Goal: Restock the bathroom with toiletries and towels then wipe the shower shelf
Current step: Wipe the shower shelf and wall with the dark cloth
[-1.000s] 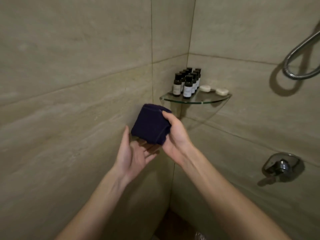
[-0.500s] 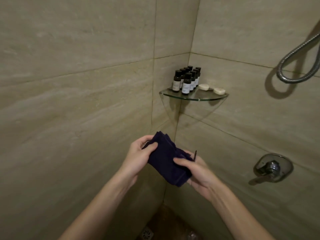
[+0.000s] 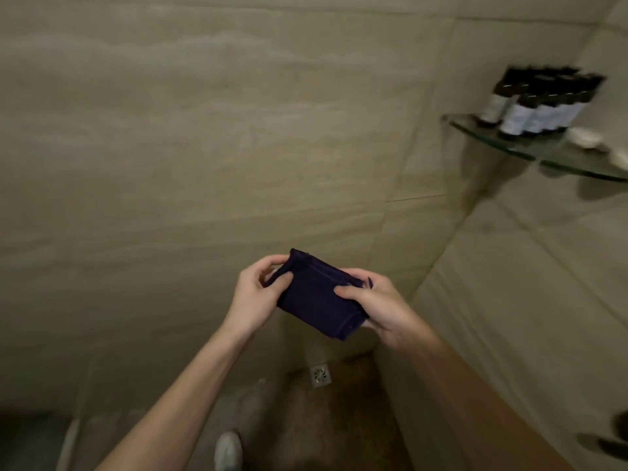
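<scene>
Well below and left of the glass corner shelf [image 3: 530, 154], the folded navy cloth [image 3: 317, 300] was pinched at one end by the left hand [image 3: 258, 294] and gripped at the other by the right hand [image 3: 377, 309], its long axis stretched between them, with the right hand nearer the shelf.

One head-worn view only: aimed forward and down at a tiled wall [image 3: 204, 130], taken from close range. The floor drain [image 3: 320, 374] is caught low centre; the glass shelf [image 3: 530, 153] is clipped at right edge.
</scene>
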A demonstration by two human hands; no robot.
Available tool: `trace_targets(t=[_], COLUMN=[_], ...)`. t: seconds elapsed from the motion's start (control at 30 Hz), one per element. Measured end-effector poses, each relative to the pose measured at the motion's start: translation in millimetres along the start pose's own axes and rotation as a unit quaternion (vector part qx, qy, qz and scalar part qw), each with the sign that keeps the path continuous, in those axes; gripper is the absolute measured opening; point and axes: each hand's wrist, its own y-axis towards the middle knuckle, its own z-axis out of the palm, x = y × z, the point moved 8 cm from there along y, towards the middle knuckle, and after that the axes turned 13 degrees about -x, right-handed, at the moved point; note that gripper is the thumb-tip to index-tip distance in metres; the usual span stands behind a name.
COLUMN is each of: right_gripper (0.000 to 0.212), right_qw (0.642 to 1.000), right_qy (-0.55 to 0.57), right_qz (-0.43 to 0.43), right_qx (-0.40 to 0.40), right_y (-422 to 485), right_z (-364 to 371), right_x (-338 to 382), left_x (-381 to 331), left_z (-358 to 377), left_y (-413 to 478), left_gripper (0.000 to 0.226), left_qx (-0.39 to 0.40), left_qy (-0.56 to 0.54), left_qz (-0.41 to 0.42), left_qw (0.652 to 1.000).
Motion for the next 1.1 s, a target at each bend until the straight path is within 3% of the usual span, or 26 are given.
trace_targets(t=[0.17,0.3,0.5,0.6,0.7,0.77,0.83,1.0,1.1], right_gripper=[0.022,0.019,0.026,0.029,0.036,0.024,0.003,0.017,0.020], right_qw=[0.991,0.973,0.921,0.888,0.840,0.798,0.763,0.699,0.674], right_qy=[-0.060,-0.084,-0.123,-0.206,-0.304,-0.350,-0.367,-0.388,-0.392], right_qz=[0.037,0.082,0.152,0.131,0.091,0.056,0.035,0.017,0.027], right_qx=[0.113,0.198,0.338,0.390,0.441,0.488,0.531,0.600,0.626], right_y=[-18.7,-61.3,-162.9,-217.5,-278.2,-325.4,-370.9,-459.1,-495.9], right_z=[100.7,197.3,343.5,406.7,466.3,503.2,535.6,597.9,630.2], right_x=[-27.7,-57.6,-119.9,-162.9,-208.5,-231.5,-248.0,-281.0,-295.3], left_x=[9.1,22.8,88.3,119.7,138.8,149.0,156.6,157.4,166.5], left_z=[-107.8,-197.6,-307.9,-359.4,-413.0,-448.9,-480.3,-539.6,-561.9], left_y=[-49.8,-111.3,-205.4,-262.9,-328.0,-367.5,-403.5,-487.8,-532.6], left_gripper=[0.030,0.034,0.036,0.039,0.036,0.039,0.040,0.039,0.037], left_qx=[-0.151,-0.282,-0.368,-0.433,-0.513,-0.535,-0.555,-0.635,-0.714], left_qy=[0.074,0.192,0.324,0.317,0.321,0.330,0.307,0.240,0.159], left_qz=[0.045,0.050,-0.067,-0.114,-0.155,-0.195,-0.222,-0.233,-0.262], left_qw=[0.985,0.939,0.869,0.836,0.781,0.753,0.741,0.697,0.629])
